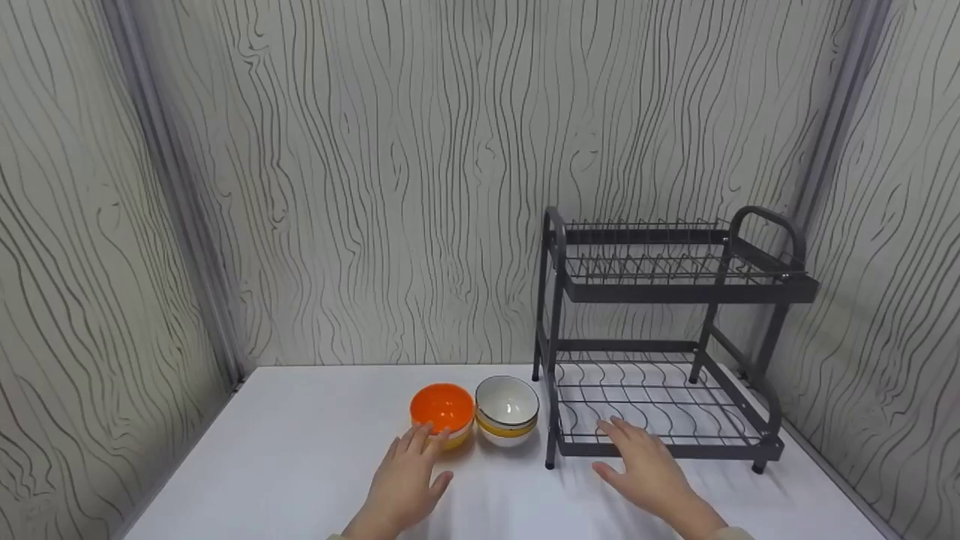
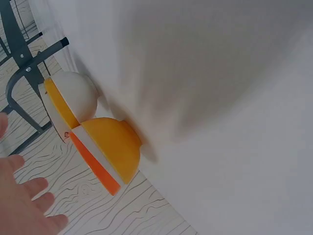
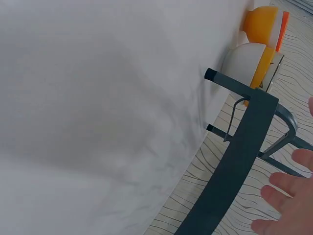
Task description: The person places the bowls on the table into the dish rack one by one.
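Head view: patterned wall panel [image 1: 390, 180] at the back, white table [image 1: 315, 442] in front of it. Two-tier dark rack [image 1: 690, 293] stands on the table's right side.

Your right hand [image 1: 645, 469] is in front of the rack, back up, fingers extended forward-left and slightly spread, thumb out toward the left. Fingertips overlap the lower tier's front rail; can't tell if they touch.

Your left hand [image 1: 407, 476] mirrors it: back up, fingers forward and a bit right, thumb splayed right. It holds nothing, same as your right.

Two bowl stacks sit side by side, just left of the rack: white-topped stack [image 1: 508, 401] nearer the rack, orange-topped stack [image 1: 442, 407] beyond your left fingertips. Left wrist view shows a gap between those fingertips and the bowls.
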Action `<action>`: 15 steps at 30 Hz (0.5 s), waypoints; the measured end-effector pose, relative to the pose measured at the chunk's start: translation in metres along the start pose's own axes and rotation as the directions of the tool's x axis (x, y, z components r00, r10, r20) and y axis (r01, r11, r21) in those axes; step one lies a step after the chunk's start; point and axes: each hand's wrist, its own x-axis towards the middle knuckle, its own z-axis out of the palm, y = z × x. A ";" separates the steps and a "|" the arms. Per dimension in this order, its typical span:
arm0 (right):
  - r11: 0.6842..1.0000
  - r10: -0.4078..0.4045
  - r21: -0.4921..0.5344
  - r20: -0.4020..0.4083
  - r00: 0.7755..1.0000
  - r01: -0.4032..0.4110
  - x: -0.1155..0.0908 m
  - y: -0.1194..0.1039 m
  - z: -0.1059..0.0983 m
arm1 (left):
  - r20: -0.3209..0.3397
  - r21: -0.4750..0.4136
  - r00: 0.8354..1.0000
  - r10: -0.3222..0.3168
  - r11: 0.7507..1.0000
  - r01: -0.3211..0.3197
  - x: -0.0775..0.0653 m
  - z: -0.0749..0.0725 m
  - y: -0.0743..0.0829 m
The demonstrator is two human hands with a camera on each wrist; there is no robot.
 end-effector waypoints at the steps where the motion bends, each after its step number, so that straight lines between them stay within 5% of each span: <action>1: 1.000 -0.003 -0.003 -0.034 0.999 0.003 0.000 0.001 0.002 | -0.022 0.003 1.000 0.006 1.000 -0.006 0.001 0.001 -0.001; 9: 0.999 -0.046 -0.022 -0.238 0.970 0.042 0.005 0.011 0.017 | -0.131 -0.017 0.991 -0.004 1.000 0.002 0.012 0.009 -0.010; 15: 0.998 -0.065 -0.041 -0.272 0.960 0.056 0.009 0.022 0.028 | -0.100 -0.058 0.994 -0.051 0.997 0.045 0.022 0.019 -0.015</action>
